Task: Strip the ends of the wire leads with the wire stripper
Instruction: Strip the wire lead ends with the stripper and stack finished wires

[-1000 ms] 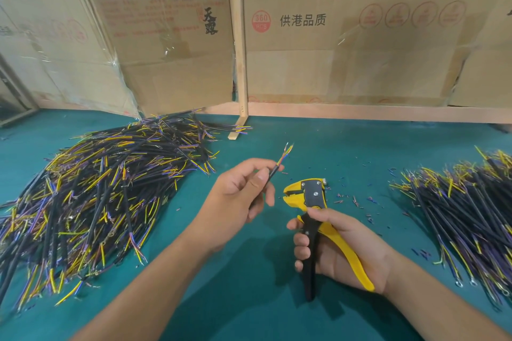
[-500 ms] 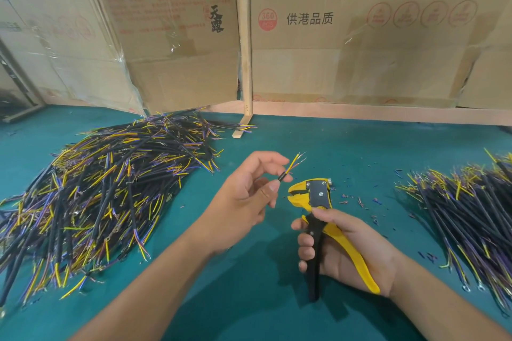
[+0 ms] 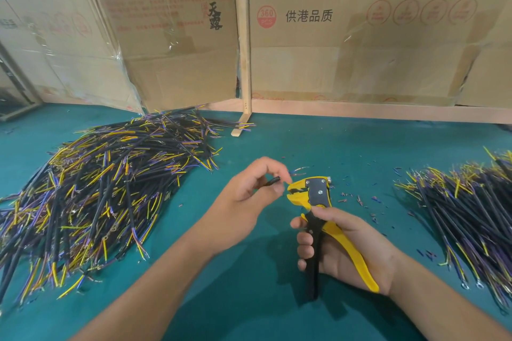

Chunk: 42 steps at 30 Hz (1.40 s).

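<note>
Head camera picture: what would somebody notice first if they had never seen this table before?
Probably the yellow and black wire stripper near the middle, gripped by the right hand, with the left hand pinching a black wire lead right at its open jaws. Next, the big messy heap of wires on the left of the green table, and a smaller pile of wires on the right.

Two wire piles [image 3: 110, 196] [image 3: 471, 216], one stripper [image 3: 318, 202], two hands [image 3: 243, 202] [image 3: 346, 246], approx. three boxes [image 3: 374, 30].

Yellow-and-black wire stripper [image 3: 313, 196], teal table [image 3: 249, 299]
</note>
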Each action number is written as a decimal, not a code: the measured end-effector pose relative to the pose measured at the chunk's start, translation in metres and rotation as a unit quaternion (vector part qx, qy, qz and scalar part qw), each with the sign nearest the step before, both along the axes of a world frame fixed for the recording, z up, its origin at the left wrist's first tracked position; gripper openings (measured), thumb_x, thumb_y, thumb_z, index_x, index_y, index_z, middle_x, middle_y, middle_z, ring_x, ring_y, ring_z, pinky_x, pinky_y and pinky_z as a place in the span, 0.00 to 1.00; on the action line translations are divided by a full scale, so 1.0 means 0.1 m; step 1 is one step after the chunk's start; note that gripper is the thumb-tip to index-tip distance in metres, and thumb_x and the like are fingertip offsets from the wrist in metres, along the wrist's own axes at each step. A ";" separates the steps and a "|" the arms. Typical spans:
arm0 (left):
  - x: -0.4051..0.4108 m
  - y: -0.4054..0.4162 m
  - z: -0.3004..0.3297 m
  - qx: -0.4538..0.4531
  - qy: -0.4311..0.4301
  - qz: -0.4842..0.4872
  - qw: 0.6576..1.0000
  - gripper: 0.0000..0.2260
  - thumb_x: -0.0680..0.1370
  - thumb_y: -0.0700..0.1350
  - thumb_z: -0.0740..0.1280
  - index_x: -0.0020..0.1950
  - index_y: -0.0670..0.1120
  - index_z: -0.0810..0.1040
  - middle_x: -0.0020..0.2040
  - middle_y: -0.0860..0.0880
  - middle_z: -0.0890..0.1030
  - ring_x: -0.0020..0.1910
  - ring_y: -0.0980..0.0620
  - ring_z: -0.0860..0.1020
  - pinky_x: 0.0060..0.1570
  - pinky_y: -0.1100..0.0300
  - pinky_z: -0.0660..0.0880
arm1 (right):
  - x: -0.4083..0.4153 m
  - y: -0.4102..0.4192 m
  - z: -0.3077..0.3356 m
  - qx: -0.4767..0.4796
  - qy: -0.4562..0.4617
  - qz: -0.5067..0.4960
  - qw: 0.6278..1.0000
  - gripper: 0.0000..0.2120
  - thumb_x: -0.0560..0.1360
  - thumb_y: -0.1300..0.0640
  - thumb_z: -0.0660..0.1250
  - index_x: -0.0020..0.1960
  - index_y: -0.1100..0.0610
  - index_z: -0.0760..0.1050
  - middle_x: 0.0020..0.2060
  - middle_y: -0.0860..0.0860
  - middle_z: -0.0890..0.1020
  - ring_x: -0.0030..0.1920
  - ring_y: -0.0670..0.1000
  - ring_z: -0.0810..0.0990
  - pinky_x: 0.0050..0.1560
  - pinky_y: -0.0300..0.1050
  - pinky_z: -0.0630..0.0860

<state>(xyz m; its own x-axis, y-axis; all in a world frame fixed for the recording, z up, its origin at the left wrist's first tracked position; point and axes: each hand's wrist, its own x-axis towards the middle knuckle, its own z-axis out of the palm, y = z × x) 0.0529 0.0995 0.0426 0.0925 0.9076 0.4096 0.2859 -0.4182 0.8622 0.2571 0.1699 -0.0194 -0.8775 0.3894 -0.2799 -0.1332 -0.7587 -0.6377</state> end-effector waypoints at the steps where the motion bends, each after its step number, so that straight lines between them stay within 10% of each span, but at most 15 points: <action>1: 0.01 -0.01 0.01 0.008 0.002 0.004 1.000 0.04 0.81 0.42 0.62 0.49 0.48 0.76 0.36 0.64 0.72 0.34 0.64 0.68 0.36 0.74 0.65 | 0.00 0.00 0.00 -0.001 0.001 0.001 1.000 0.18 0.76 0.49 0.72 0.56 0.64 0.79 0.38 0.57 0.73 0.37 0.56 0.74 0.47 0.57 0.76; 15: 0.01 0.00 0.00 0.067 0.046 0.074 0.994 0.05 0.79 0.42 0.64 0.49 0.53 0.71 0.40 0.57 0.72 0.36 0.46 0.66 0.36 0.52 0.65 | -0.02 -0.15 0.09 0.072 0.008 -0.044 0.996 0.20 0.72 0.49 0.75 0.56 0.62 0.80 0.37 0.57 0.73 0.35 0.57 0.73 0.44 0.57 0.77; 20: 0.02 -0.02 0.01 0.135 0.146 0.138 0.970 0.07 0.78 0.40 0.65 0.51 0.52 0.73 0.36 0.61 0.69 0.34 0.59 0.68 0.35 0.71 0.62 | -0.02 -0.24 0.18 0.137 0.014 -0.068 0.988 0.22 0.71 0.49 0.75 0.57 0.63 0.78 0.37 0.58 0.72 0.35 0.57 0.73 0.44 0.57 0.77; 42: 0.08 -0.09 0.04 0.137 0.174 0.115 0.968 0.06 0.76 0.40 0.65 0.51 0.42 0.73 0.33 0.56 0.66 0.31 0.60 0.64 0.34 0.74 0.60 | 0.04 -0.40 0.36 0.201 0.081 -0.010 0.976 0.17 0.74 0.52 0.73 0.54 0.63 0.75 0.35 0.58 0.70 0.34 0.57 0.71 0.44 0.57 0.74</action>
